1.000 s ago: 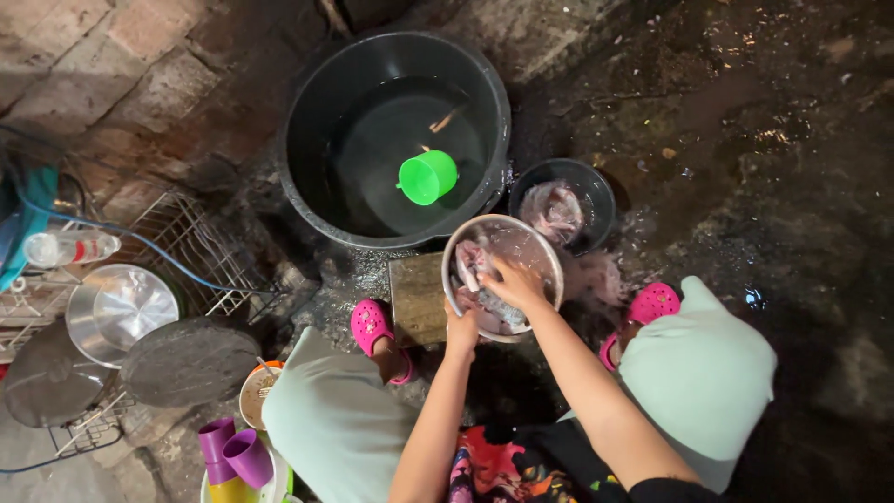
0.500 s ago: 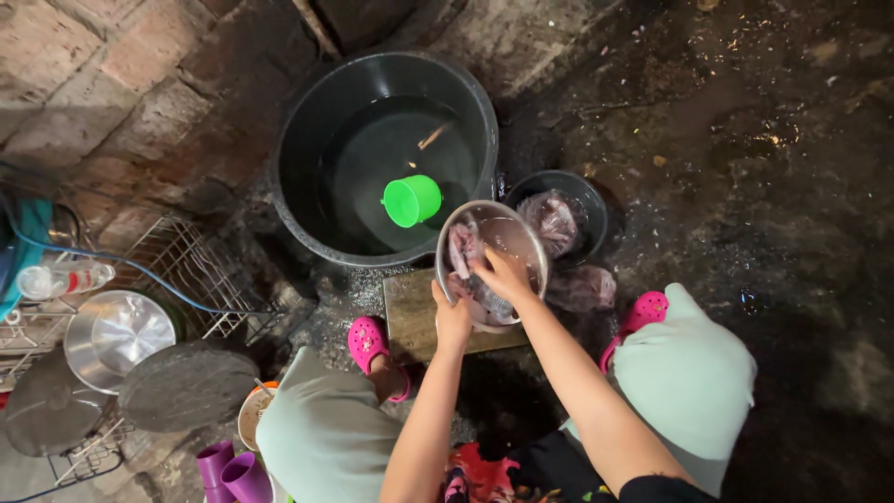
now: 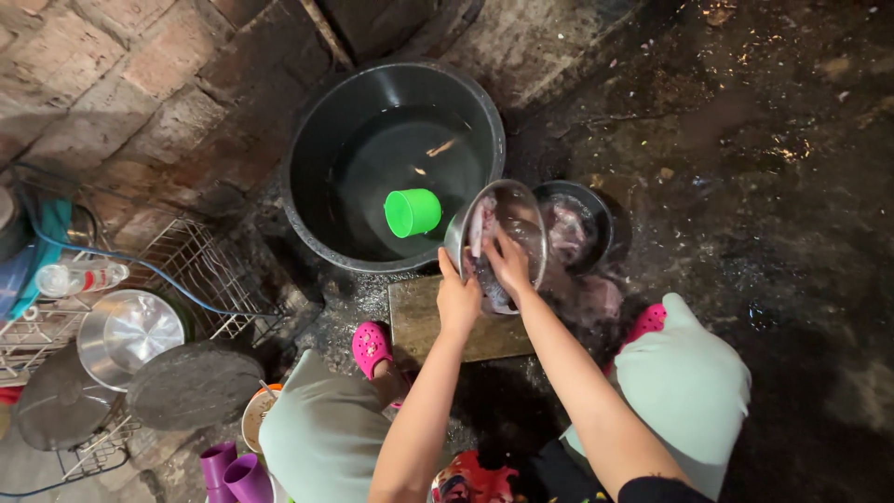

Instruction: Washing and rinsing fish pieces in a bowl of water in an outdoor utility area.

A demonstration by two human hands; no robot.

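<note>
While the left hand (image 3: 457, 300) grips the tilted steel bowl (image 3: 500, 240) by its rim, the right hand (image 3: 508, 264) presses the pale meat (image 3: 485, 244) inside, seemingly so it stays put.

Left hand (image 3: 458, 300): raised in front of the body, fingers curled closed in a grip, thumb side turned up, knuckles facing the camera.
Left forearm: bare, runs straight up from the lower middle of the view to the wrist, no bend at the wrist.
Right hand (image 3: 508, 262): just beyond and to the right of the left fingers, palm down, fingers spread and pressed flat, tips pointing away from the body.
Right forearm: bare, slants up from lower right; a dark sleeve edge shows at the elbow.
Spacing: hands close, not touching.
</note>
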